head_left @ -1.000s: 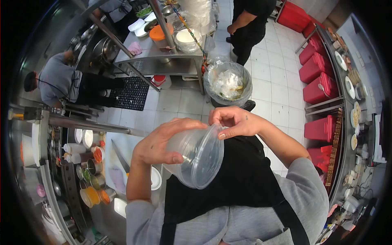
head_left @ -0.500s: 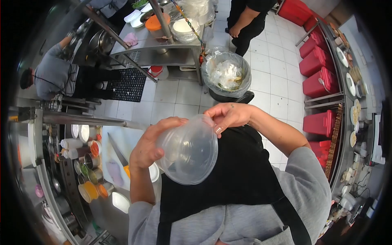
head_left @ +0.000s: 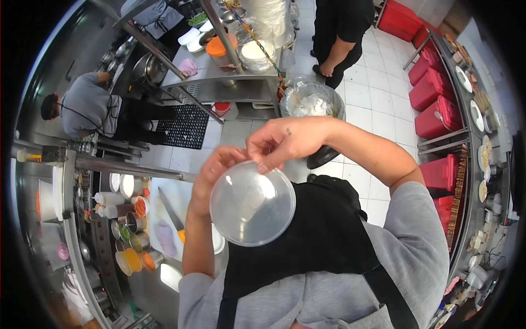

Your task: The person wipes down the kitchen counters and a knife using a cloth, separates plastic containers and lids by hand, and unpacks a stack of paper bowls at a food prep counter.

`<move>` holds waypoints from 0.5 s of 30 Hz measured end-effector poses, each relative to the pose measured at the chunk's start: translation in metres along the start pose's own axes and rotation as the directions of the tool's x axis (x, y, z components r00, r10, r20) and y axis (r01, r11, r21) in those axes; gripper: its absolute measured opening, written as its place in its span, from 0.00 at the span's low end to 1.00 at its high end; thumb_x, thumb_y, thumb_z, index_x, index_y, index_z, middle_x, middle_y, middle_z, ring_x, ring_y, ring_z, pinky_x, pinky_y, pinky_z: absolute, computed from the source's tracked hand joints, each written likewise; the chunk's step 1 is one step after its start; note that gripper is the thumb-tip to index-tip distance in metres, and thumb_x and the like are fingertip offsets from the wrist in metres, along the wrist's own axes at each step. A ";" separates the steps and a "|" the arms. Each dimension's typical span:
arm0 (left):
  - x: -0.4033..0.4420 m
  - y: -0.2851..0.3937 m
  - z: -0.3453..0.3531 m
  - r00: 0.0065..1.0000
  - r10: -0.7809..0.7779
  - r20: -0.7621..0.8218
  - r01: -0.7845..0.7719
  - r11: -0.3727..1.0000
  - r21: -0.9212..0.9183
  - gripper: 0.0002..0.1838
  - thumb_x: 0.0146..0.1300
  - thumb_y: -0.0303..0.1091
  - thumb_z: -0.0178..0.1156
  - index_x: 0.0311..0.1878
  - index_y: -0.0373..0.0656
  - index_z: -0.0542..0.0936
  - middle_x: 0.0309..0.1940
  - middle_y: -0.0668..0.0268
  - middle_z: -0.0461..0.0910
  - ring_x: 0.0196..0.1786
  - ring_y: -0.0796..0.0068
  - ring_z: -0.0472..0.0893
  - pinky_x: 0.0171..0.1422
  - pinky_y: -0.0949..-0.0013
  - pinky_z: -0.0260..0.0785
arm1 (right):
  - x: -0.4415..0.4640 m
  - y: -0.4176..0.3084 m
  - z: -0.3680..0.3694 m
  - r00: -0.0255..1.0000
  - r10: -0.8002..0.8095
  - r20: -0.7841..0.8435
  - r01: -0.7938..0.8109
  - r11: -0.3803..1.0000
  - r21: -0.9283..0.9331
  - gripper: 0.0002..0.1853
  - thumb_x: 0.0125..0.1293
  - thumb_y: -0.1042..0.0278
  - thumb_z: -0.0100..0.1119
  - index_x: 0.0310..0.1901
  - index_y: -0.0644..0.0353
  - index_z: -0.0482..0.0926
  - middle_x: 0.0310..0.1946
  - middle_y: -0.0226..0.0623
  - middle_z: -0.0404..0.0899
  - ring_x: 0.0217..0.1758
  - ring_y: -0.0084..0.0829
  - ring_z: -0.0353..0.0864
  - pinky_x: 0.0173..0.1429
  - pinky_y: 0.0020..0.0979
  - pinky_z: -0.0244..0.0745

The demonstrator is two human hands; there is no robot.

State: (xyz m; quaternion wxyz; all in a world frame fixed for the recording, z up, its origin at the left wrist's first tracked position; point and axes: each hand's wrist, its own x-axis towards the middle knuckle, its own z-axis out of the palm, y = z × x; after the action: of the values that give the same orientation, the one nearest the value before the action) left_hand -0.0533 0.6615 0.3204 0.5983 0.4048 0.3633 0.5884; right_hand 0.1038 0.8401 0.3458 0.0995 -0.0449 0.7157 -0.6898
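Observation:
A round clear plastic container with a translucent lid [head_left: 253, 204] is held in front of the black apron, its round face towards the camera. My left hand [head_left: 211, 178] is wrapped round its left side, partly hidden behind it. The fingers of my right hand [head_left: 279, 143] pinch the top rim, thumb on the near side. Left of my forearm, a knife [head_left: 171, 208] lies on a white cutting board [head_left: 161, 192] beside a purplish cloth-like item [head_left: 165, 238].
Sauce bottles and small containers [head_left: 130, 257] stand at left. Beyond my hands are a lined bin [head_left: 312, 101] and a steel table [head_left: 249, 82]. One person [head_left: 339, 41] stands near the bin; others work at upper left. Red bins [head_left: 430, 82] line the right shelving.
The container has turned so its round face points at the camera. My right hand has moved left over its top rim, and my left hand is now more behind it.

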 end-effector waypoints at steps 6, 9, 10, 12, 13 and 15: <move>-0.021 0.005 0.007 0.995 -0.097 0.022 0.094 0.990 0.101 0.31 0.64 0.52 0.46 0.57 0.32 0.69 0.57 0.54 0.69 0.59 0.65 0.70 0.63 0.65 0.61 | -0.028 0.012 0.033 0.973 0.058 -0.225 -0.040 0.996 0.086 0.13 0.54 0.65 0.67 0.37 0.64 0.77 0.28 0.28 0.77 0.32 0.17 0.73 0.36 0.21 0.70; -0.023 0.012 0.005 0.992 -0.116 0.040 0.103 0.964 0.244 0.32 0.63 0.51 0.47 0.58 0.31 0.69 0.56 0.54 0.71 0.59 0.66 0.71 0.63 0.66 0.61 | -0.037 0.014 0.050 0.930 0.079 -0.360 -0.001 0.977 0.212 0.14 0.53 0.67 0.67 0.40 0.64 0.77 0.31 0.29 0.77 0.34 0.17 0.73 0.37 0.21 0.70; -0.022 0.014 0.006 0.992 -0.121 0.042 0.100 0.940 0.326 0.32 0.63 0.51 0.49 0.59 0.31 0.68 0.56 0.54 0.72 0.58 0.66 0.71 0.63 0.66 0.61 | -0.037 0.016 0.054 0.923 0.066 -0.380 0.018 0.976 0.215 0.15 0.54 0.67 0.66 0.41 0.64 0.77 0.32 0.29 0.77 0.35 0.18 0.74 0.38 0.22 0.70; -0.024 0.019 0.011 0.994 -0.106 0.033 0.086 0.923 0.376 0.31 0.62 0.50 0.50 0.59 0.31 0.69 0.56 0.54 0.72 0.59 0.65 0.71 0.63 0.66 0.61 | -0.040 0.005 0.062 0.899 0.067 -0.433 -0.003 0.989 0.146 0.15 0.54 0.67 0.66 0.41 0.64 0.77 0.32 0.30 0.77 0.35 0.19 0.74 0.39 0.22 0.71; -0.025 0.021 0.014 0.996 -0.091 0.024 0.072 0.902 0.426 0.30 0.61 0.48 0.51 0.58 0.31 0.69 0.56 0.54 0.71 0.59 0.65 0.71 0.63 0.66 0.61 | -0.041 0.001 0.066 0.872 0.062 -0.485 -0.028 0.997 0.078 0.15 0.54 0.68 0.66 0.42 0.64 0.77 0.32 0.30 0.77 0.34 0.19 0.74 0.39 0.23 0.71; -0.027 0.022 0.018 0.999 -0.048 0.015 0.036 0.894 0.446 0.30 0.61 0.47 0.50 0.58 0.31 0.69 0.57 0.54 0.71 0.59 0.64 0.71 0.63 0.65 0.60 | -0.041 0.005 0.068 0.859 0.055 -0.509 -0.033 0.998 0.053 0.14 0.54 0.69 0.65 0.42 0.63 0.77 0.31 0.30 0.78 0.34 0.20 0.74 0.39 0.23 0.70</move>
State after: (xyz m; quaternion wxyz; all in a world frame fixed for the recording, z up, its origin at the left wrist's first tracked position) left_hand -0.0472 0.6326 0.3467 0.5072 0.5306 0.4891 0.4712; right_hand 0.1581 0.7821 0.3422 -0.0765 0.1576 0.7027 -0.6896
